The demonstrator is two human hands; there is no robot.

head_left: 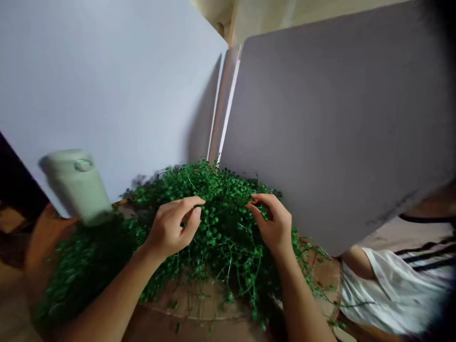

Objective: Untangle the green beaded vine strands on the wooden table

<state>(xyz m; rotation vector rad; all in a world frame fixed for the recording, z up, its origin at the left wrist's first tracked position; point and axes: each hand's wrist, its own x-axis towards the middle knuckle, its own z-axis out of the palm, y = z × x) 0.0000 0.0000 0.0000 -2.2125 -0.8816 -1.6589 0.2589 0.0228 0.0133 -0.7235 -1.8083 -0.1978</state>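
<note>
A wide heap of green leafy plants [228, 232] with thin trailing stems and tiny round leaves spreads across a round wooden table [199, 304]. My left hand [178, 221] is over the middle of the heap, its thumb and forefinger brought together in a pinch. To the right, my right hand [272, 218] also pinches, thumb tip close to fingertip. A short gap with greenery behind it separates the two hands. Whatever lies between the fingertips of either hand is too small to make out.
A pale green lidded tumbler [83, 185] stands at the left behind the leaves. Large light panels [124, 95] and grey panels [331, 118] rise behind the table and meet at a corner. At the right edge sits another person in white clothing [402, 285].
</note>
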